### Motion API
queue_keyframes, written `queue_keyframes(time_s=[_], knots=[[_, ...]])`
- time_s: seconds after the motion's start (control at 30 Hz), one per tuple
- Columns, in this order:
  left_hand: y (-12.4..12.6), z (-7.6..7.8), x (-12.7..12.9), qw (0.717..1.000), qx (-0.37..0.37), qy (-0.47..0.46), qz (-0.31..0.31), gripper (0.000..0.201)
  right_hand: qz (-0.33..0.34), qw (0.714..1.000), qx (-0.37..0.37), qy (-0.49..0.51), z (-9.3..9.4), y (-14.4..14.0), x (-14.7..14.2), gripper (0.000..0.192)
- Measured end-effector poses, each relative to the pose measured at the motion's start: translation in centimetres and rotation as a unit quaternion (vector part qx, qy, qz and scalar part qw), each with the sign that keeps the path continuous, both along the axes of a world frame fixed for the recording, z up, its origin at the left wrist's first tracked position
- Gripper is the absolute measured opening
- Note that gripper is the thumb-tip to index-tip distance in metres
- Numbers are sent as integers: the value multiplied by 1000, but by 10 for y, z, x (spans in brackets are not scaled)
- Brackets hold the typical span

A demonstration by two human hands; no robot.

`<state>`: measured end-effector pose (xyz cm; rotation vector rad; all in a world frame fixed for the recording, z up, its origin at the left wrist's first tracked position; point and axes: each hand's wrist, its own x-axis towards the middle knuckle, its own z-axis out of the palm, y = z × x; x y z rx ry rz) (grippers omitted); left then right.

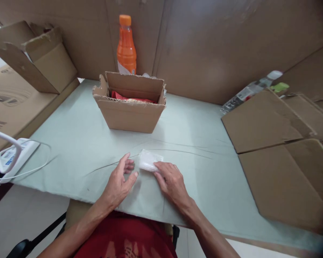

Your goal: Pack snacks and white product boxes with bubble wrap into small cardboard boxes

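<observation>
A small white packet in clear plastic wrap (148, 160) is at the middle of the table, just in front of the cardboard box. My right hand (171, 180) grips its right end between thumb and fingers. Left of the packet, my left hand (123, 178) is held with fingers curved and thumb apart, nothing between them. A gap separates its fingertips from the packet. What exactly is inside the wrap I cannot make out.
Beyond the packet stands an open cardboard box (131, 115) with red packaging inside. Behind it is an orange drink bottle (126, 50). Cardboard boxes (269, 122) and a clear bottle (247, 94) stand at the right. A power strip (18, 154) with a white cable lies left.
</observation>
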<state>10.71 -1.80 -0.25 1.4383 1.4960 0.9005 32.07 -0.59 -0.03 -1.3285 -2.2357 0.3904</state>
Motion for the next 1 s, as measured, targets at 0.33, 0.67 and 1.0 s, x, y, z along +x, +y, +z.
queue_keyframes(time_s=[0.33,0.67,1.0], knots=[[-11,6,20,991,-13,-106,-77,70,40,955,-228,186,21,-10,12,61],[129,98,-42,821,476,313,39,46,-55,952,-231,193,34,14,42,25],[104,106,-61,809,479,337,-49,22,-182,954,61,232,105,51,64,25]])
